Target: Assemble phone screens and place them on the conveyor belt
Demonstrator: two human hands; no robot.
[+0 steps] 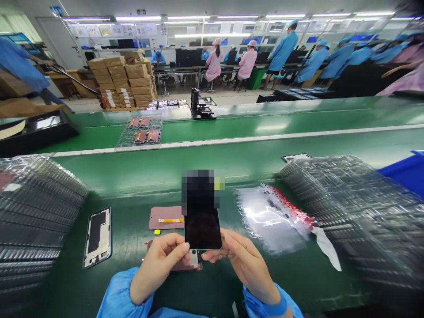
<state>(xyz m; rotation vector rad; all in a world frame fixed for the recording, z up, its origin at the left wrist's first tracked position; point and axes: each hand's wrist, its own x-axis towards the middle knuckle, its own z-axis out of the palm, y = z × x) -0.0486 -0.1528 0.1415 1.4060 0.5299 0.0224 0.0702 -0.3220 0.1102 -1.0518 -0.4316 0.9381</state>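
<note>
A dark phone-shaped panel [202,229] is held up over the green bench, its top part blurred by pixels. My left hand [162,263] pinches its lower left corner between thumb and fingers. On the lower right edge, my right hand [243,260] grips it the same way. Behind and below it lie a brownish sheet with an orange flex strip [170,220], a small yellow piece [157,232] and another brownish part [179,266], partly hidden by my hands. An open phone frame [98,237] rests farther left.
Stacks of clear plastic trays stand at the left [39,221] and right [344,212]. Clear film pieces with red tabs [274,216] lie right of my hands. Beyond are a tray of brownish parts [144,130], a black fixture [198,106] and people in smocks.
</note>
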